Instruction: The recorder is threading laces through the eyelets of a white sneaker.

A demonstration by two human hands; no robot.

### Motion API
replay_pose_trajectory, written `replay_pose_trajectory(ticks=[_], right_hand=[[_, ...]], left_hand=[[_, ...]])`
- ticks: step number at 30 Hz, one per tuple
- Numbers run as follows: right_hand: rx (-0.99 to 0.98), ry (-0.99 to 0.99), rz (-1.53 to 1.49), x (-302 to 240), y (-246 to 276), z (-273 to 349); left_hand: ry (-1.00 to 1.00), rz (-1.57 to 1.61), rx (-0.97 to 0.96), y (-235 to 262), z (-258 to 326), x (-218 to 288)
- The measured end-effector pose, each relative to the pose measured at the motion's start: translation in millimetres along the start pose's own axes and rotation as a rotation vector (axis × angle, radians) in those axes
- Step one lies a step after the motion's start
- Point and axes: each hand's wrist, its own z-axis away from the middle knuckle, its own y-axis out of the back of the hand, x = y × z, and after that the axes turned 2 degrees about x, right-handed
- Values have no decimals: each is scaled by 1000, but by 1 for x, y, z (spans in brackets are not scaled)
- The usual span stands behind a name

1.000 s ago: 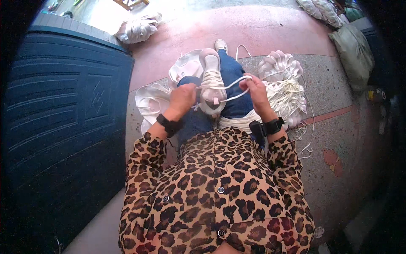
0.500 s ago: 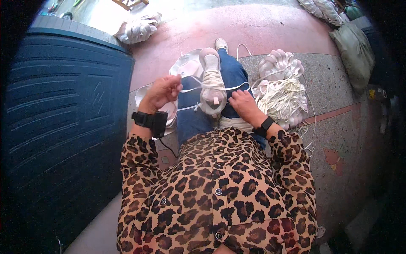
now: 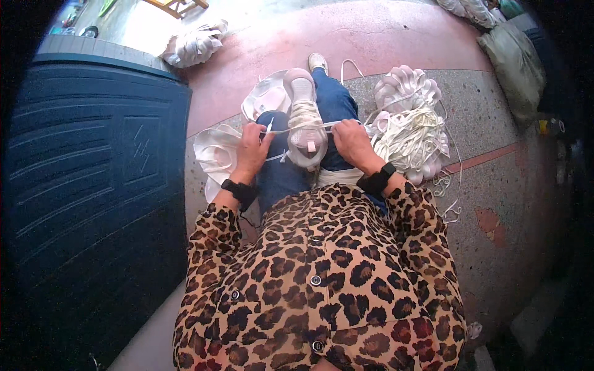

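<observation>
Seen from my head camera, I sit with a pale pink and white shoe (image 3: 301, 93) resting over my legs, its toe pointing away from me and its heel tab toward my body. A white lace (image 3: 325, 125) runs nearly straight across the shoe's opening, between my two hands. My left hand (image 3: 250, 148), just beside the shoe, is closed with the fingers pinching one end of the lace, the tip poking up past the thumb. My right hand (image 3: 351, 142), near the shoe's other side, is curled shut on the lace's far stretch. A lower white strand (image 3: 276, 157) crosses my blue jeans (image 3: 337, 96) on the left; whether it belongs to the same lace, I cannot tell. Black bands (image 3: 378, 179) circle both wrists below the cuffs of my leopard-print shirt (image 3: 315, 247).

On the floor (image 3: 427, 25) to my right lies a tangled heap of white laces (image 3: 408, 139), touching a fanned pale bundle (image 3: 405, 89) just beyond it. To my left sit white and pinkish pieces (image 3: 216, 151), partly hidden by my leg and arm. A dark blue panelled door (image 3: 93, 161) fills the left side; a greyish sack (image 3: 513, 68) slumps at upper right, and another white bundle (image 3: 195, 44) lies past the door's far corner.
</observation>
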Motion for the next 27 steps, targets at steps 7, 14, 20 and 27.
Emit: replay_pose_trajectory(ticks=[7, 14, 20, 27], right_hand=[[52, -5, 109, -10, 0, -8], [18, -1, 166, -12, -2, -8], [41, 19, 205, -10, -9, -9], [68, 87, 248, -18, -8, -15]], left_hand=[[-268, -149, 37, 1, 0, -4], [441, 764, 40, 52, -48, -41], [598, 1455, 144, 140, -100, -42], [377, 665, -95, 99, -85, -19]])
